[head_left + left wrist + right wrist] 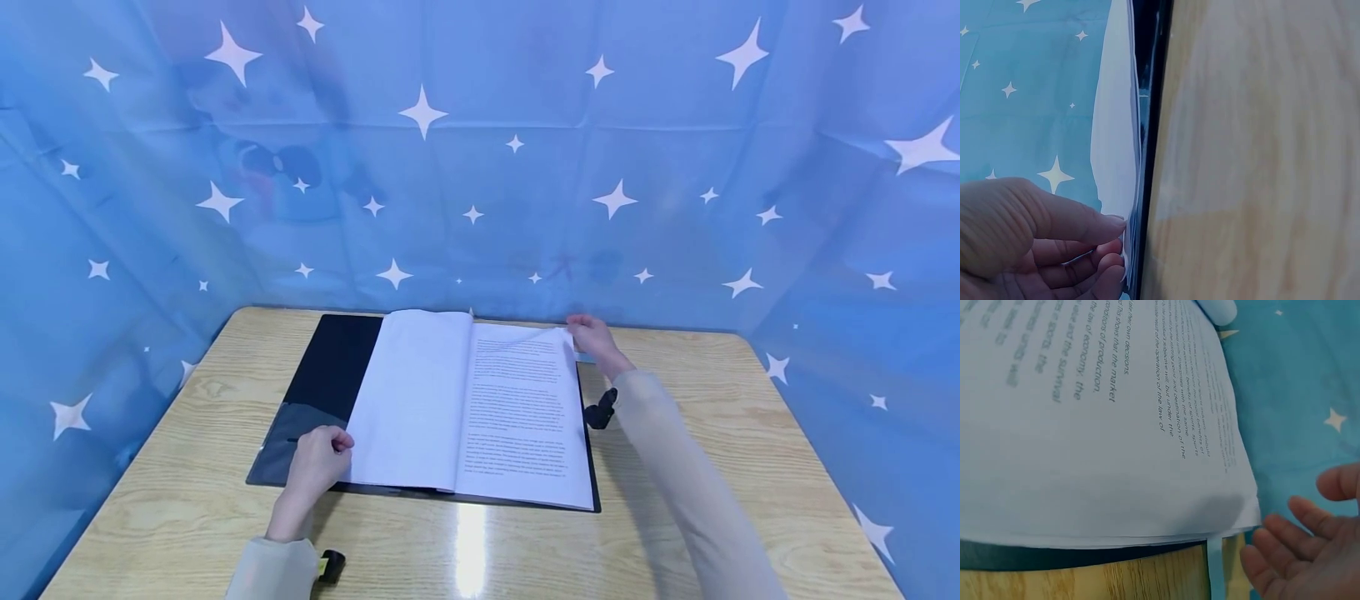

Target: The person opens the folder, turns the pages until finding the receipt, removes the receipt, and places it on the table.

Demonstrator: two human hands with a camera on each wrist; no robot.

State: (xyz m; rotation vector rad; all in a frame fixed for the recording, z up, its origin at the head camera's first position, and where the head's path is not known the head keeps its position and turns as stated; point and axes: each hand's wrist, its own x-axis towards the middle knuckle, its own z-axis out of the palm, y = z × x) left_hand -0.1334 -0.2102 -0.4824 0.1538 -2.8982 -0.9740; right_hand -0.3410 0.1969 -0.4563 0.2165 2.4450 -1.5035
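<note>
Left hand (318,460) curled, right hand (594,337) loose

Worn are pale long sleeves (693,483) and black wrist cameras (600,411), the left one bearing a yellow patch (323,567).

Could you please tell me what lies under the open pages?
The black folder shows past the pages, and a pale strip sticks out at right; whatever else the pages cover is hidden.

The table (172,433) leaves passing room left of the folder (341,362); the curtain (480,167) blocks behind.
</note>
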